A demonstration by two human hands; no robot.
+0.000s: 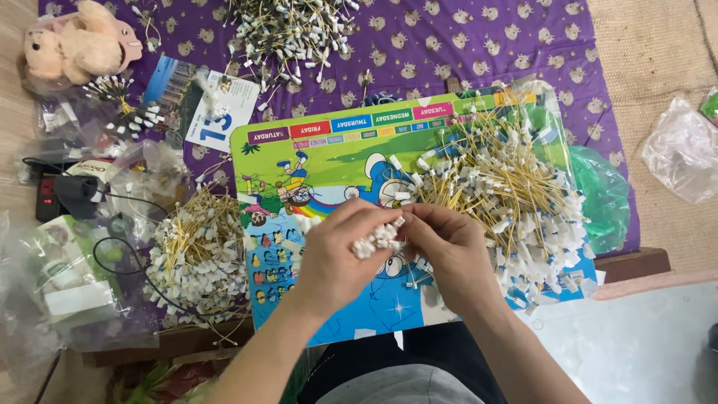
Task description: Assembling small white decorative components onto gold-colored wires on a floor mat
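Observation:
My left hand (336, 254) and my right hand (445, 251) meet over a colourful cartoon board (314, 161). Together they grip a small bunch of white connectors (378, 238) on thin yellow wires, the connector ends lined up between my fingers. Just right of my hands, a large loose pile of the same yellow wires with white connectors (508, 194) lies on the board. Another heap of these wires (198, 254) rests to the left of the board, close to my left forearm.
A purple patterned cloth (449, 45) covers the surface, with a third wire heap (292, 34) at the top. A plush toy (75, 41), a calendar card (221, 108), plastic bags (684, 150), a green bag (602, 198) and a black cable (112, 247) lie around.

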